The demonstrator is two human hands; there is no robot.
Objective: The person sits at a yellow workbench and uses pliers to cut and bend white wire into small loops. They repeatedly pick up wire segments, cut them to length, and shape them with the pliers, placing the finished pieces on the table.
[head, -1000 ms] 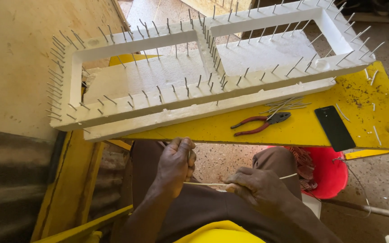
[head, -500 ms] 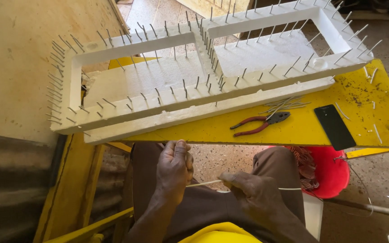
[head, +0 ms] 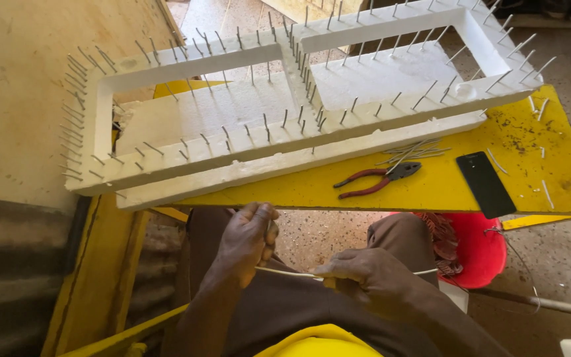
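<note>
My left hand (head: 247,239) and my right hand (head: 363,274) are over my lap, below the front edge of a yellow table (head: 530,132). Both pinch a thin pale cord (head: 285,272) stretched between them; its far end runs out to the right past my right hand. On the table lies a white foam frame (head: 232,142) with two rectangular openings, its rim studded with many upright nails. Red-handled pliers (head: 375,182) rest on the table just beyond my hands.
A loose bundle of nails (head: 414,152) lies beside the pliers. A black phone (head: 485,184) lies at the table's right. A red bucket (head: 480,251) stands on the floor under the table's right end. A tan wall (head: 14,99) is on the left.
My hands have shifted a little along the cord and lie slightly lower. The frame, pliers and phone have not moved on the table.
</note>
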